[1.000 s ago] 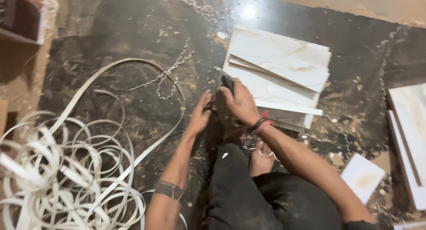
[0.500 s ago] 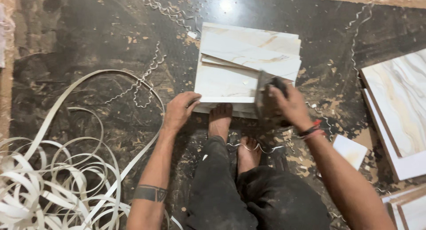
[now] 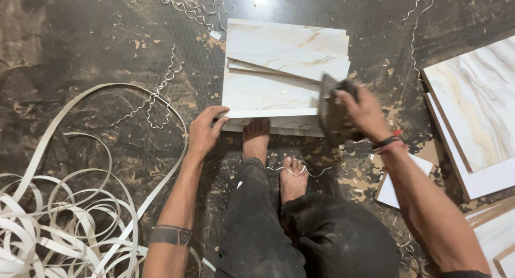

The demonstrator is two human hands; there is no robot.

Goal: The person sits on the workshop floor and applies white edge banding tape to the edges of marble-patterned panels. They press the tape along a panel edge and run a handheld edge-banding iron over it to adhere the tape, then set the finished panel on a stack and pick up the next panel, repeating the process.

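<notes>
The left hand (image 3: 205,130) rests with its fingers curled over the near left corner of a stack of marble-patterned boards (image 3: 279,77) that lies flat on the dark, dusty floor (image 3: 96,52) — the fingertips press on the white front edge of the lowest board, a loose grasp rather than a clench. The right hand (image 3: 365,112) is closed around a dark trimming block (image 3: 333,112), holding it upright against the near right corner of the same stack. Two bare feet (image 3: 273,154) sit between the hands (one set against the front edge of the stack, the other just behind it). To the left a tangle of loose white edge-band strips (image 3: 59,219) spreads across the floor, and thin curled shavings (image 3: 155,103) lie near the left hand. On the right, well apart from the stack, larger marble-patterned panels (image 3: 477,111) lie flat — a small white offcut (image 3: 394,189) sits beside the right forearm.
</notes>
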